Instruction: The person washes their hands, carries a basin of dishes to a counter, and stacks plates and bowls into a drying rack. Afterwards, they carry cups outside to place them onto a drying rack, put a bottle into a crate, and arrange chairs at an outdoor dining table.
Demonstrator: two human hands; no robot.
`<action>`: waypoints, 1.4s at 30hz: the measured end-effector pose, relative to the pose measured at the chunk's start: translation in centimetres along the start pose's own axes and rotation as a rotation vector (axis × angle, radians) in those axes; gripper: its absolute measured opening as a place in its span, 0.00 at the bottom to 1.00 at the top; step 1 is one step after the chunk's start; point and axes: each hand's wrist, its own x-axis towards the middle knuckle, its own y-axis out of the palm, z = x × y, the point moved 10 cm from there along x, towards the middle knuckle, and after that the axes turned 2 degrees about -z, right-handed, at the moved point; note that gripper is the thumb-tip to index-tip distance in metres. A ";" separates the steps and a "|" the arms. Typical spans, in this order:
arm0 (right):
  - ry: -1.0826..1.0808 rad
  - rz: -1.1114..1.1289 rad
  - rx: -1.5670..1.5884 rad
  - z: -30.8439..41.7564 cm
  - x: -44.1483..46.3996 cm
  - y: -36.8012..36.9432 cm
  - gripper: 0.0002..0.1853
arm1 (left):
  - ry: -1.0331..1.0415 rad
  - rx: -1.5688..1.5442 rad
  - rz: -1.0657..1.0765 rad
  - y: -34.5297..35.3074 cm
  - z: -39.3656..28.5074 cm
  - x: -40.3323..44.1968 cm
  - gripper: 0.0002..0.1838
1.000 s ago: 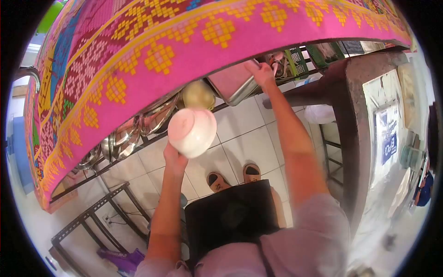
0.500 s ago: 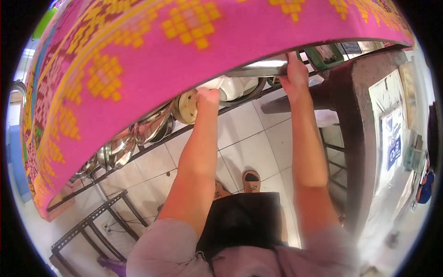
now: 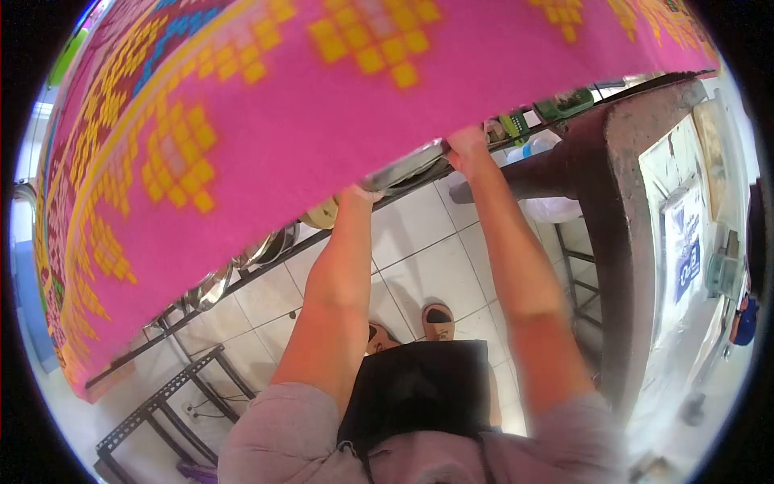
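Note:
Below the hem of a pink patterned cloth (image 3: 322, 121), my right hand (image 3: 470, 148) is closed on the right end of a metal tray (image 3: 407, 167). My left hand (image 3: 364, 194) is by the tray's left end, partly under the cloth; its fingers are hidden. A yellowish bowl (image 3: 321, 214) shows just left of my left hand on the low shelf (image 3: 302, 248). The white bowl is not in view now.
Metal pots and lids (image 3: 211, 289) lie on the shelf at the left. Green baskets (image 3: 564, 105) stand at the right, near a dark brown table leg (image 3: 592, 218). A black metal rack (image 3: 165, 403) is at the lower left.
My left hand carried the white bowl in under the cloth, where it has gone out of sight. The tray was lifted, then lowered and moved left with my right hand. The cloth hangs lower over the shelf.

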 end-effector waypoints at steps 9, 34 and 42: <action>-0.289 -0.122 -0.667 1.9 2.9 3.9 0.36 | 0.190 0.305 -0.134 -5.6 -1.3 -3.9 0.08; -0.066 -0.477 0.766 32.5 -28.9 -32.0 0.40 | -0.185 2.468 -0.192 -29.6 -6.8 -67.8 0.26; -0.173 -0.541 1.122 31.9 -18.0 -44.6 0.41 | 0.007 2.047 -0.464 -25.5 2.3 -70.1 0.28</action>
